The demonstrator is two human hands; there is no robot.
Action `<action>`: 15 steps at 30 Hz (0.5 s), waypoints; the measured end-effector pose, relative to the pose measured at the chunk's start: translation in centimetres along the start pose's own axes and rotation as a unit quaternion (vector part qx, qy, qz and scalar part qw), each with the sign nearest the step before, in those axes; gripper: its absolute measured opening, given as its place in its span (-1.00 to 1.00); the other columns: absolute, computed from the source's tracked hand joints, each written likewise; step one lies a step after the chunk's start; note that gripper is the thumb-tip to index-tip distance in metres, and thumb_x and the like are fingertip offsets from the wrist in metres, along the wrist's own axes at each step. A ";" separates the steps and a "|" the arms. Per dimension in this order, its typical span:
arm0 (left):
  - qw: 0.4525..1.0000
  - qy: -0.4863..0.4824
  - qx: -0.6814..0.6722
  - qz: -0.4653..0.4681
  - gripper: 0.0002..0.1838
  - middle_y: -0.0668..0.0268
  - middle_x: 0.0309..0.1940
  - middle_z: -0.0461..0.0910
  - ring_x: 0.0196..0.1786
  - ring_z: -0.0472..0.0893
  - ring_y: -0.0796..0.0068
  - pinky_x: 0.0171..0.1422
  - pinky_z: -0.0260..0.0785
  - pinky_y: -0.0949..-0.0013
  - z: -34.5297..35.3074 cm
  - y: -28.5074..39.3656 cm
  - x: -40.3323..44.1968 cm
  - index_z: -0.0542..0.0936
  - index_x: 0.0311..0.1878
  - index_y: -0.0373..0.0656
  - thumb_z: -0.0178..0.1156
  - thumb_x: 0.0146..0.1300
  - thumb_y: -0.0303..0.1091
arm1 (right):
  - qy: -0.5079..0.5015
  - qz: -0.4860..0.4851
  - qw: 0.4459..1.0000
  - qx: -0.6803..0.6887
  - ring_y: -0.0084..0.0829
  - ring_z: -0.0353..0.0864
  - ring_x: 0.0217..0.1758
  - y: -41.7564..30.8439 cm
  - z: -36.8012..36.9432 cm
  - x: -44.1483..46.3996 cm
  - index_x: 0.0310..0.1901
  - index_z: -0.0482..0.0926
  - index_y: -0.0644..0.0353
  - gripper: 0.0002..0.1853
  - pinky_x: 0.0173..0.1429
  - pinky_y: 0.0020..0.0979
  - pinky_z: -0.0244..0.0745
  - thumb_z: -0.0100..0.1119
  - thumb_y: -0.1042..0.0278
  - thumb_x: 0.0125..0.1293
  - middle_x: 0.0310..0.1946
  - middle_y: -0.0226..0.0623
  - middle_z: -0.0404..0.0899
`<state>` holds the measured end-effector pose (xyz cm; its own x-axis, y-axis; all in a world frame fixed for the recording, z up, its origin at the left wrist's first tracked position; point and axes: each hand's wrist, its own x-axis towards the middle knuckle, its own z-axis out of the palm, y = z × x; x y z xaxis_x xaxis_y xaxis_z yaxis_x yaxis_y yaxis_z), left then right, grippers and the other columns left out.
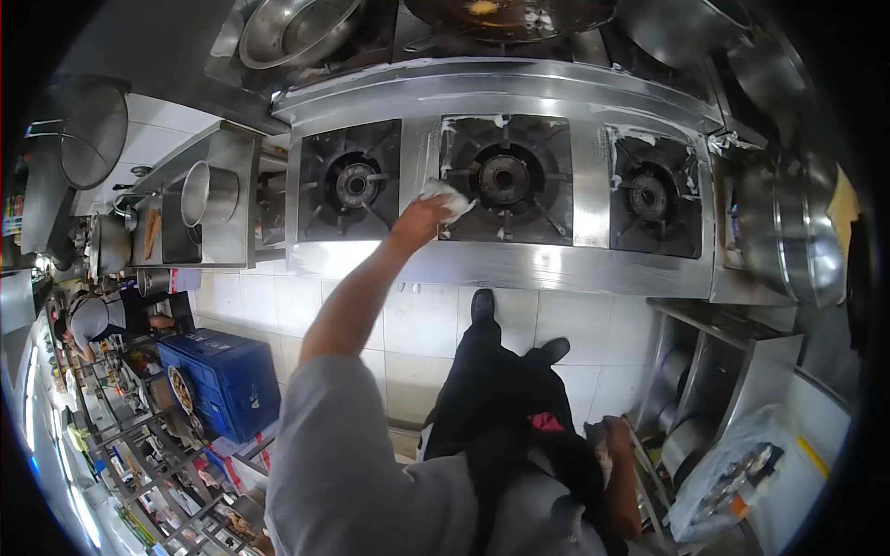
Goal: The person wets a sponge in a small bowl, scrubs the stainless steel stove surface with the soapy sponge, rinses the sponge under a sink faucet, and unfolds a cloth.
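My left hand reaches over the stove, its fingers closed around a crumpled white cloth. The cloth presses on the steel strip and the left edge of the middle burner. White, foam-like smears lie along the edges of the middle and right burner wells. The left burner sits beside my wrist. Low at my right side hangs my right hand, close to a steel rack. Its fingers are in shadow, and I cannot make out whether they hold anything.
A large wok and a steel bowl stand behind the stove. To the left are a steel pot and a blue crate. Another person is farther left. A steel rack and a plastic bag stand at right.
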<state>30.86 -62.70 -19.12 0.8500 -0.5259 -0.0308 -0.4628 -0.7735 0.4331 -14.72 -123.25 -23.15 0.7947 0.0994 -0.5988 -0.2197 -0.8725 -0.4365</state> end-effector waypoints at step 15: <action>0.975 0.192 -0.031 -0.111 -0.64 0.08 0.08 0.59 0.13 0.58 0.03 0.19 0.45 0.05 4.0 1.3 -9.7 0.70 -0.10 -0.16 0.12 0.01 -0.61 | 0.072 -0.003 0.997 0.027 0.11 0.52 -0.26 -10.6 -0.6 3.2 -0.49 0.45 0.34 -0.71 -0.17 -0.07 0.37 -0.05 0.24 0.20 -0.43 0.13 0.51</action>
<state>20.96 -60.03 -21.87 0.9643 -0.1683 0.2045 -0.2516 -0.8234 0.5087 -9.51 -113.94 -20.06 0.8680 0.0307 -0.4956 -0.2423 -0.8450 -0.4767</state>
